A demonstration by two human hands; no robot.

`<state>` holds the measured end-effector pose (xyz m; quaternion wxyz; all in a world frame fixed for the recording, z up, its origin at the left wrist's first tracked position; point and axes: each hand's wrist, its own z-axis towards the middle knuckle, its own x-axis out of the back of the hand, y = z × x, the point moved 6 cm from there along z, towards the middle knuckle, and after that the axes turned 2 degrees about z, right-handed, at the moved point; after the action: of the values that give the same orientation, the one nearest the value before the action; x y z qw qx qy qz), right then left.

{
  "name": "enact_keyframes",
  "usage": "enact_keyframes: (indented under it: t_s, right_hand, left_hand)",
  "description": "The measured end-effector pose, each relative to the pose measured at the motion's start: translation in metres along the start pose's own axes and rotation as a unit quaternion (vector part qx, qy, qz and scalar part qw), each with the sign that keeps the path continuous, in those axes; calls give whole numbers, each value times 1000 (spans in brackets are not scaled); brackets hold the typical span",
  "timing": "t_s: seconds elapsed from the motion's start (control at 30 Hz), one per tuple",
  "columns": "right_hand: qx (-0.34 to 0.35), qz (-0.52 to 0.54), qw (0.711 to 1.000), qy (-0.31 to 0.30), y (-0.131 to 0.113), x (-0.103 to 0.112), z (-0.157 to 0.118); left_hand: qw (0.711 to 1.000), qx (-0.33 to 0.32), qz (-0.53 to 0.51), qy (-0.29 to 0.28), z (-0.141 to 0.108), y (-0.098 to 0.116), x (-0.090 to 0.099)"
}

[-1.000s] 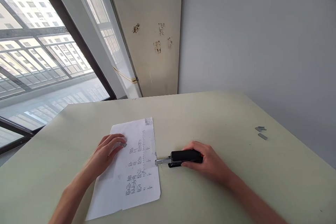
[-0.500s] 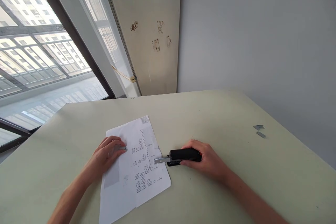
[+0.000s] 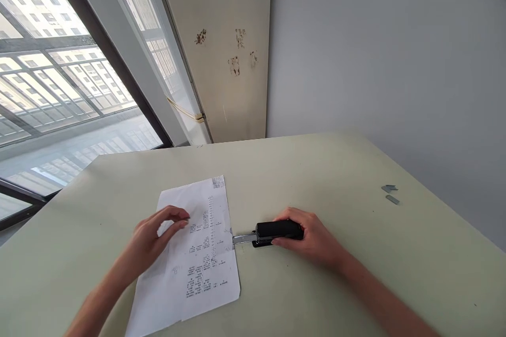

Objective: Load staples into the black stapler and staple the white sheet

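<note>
While over white paper [image 3: 213, 276], left grip [image 3: 153, 230] nearly together, hold unclear; right grip [image 3: 311, 233] tight around black stapler [image 3: 274, 229].

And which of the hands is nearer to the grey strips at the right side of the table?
Right. The right hand, on the black stapler, is left of the grey strips; the left hand is farther left, over the paper.

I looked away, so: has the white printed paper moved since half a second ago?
Yes. Against the pale green table, the white printed paper has turned, its near right corner swinging left and lower in view.
</note>
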<state>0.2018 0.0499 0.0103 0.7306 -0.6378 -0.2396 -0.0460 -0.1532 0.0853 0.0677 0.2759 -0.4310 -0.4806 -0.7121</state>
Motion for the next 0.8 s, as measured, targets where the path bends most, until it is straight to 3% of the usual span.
enact_keyframes:
  t_s: [0.17, 0.3, 0.5, 0.8]
  right_hand:
    - [0, -5, 1000, -1, 1, 0, 0]
    - [5, -6, 1000, -3, -1, 0, 0]
    - [11, -3, 1000, -4, 0, 0, 1]
    - [11, 1, 1000, -7, 1, 0, 2]
  left_hand:
    - [997, -72, -19, -17, -4, 64, -26]
    - [993, -105, -32, -48, -6, 93, -47]
    - [988, -153, -13, -31, -5, 110, -62]
    - [985, -171, 6, -15, -4, 114, -71]
